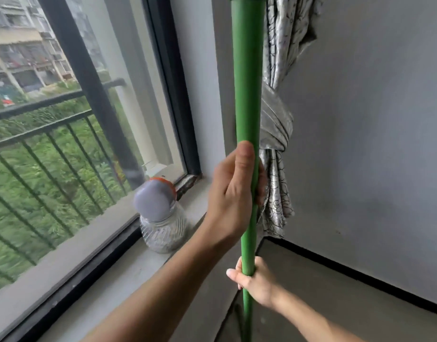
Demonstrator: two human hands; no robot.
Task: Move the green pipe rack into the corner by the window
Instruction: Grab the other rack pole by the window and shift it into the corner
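Note:
An upright post of the green pipe rack [248,77] runs from the top edge of the view down past the bottom, close in front of me. My left hand [233,193] grips the post at mid-height, thumb pointing up. My right hand [253,280] holds the same post lower down, fingers wrapped around it. The rest of the rack is out of view. Just behind the post lies the room corner, where the window [94,134] meets the grey wall [372,144].
A glass jar [163,228] with a grey and orange lid stands on the window sill [109,287] near the corner. A knotted patterned curtain [276,134] hangs in the corner right behind the post. Concrete floor [323,292] with a black skirting line lies at the right.

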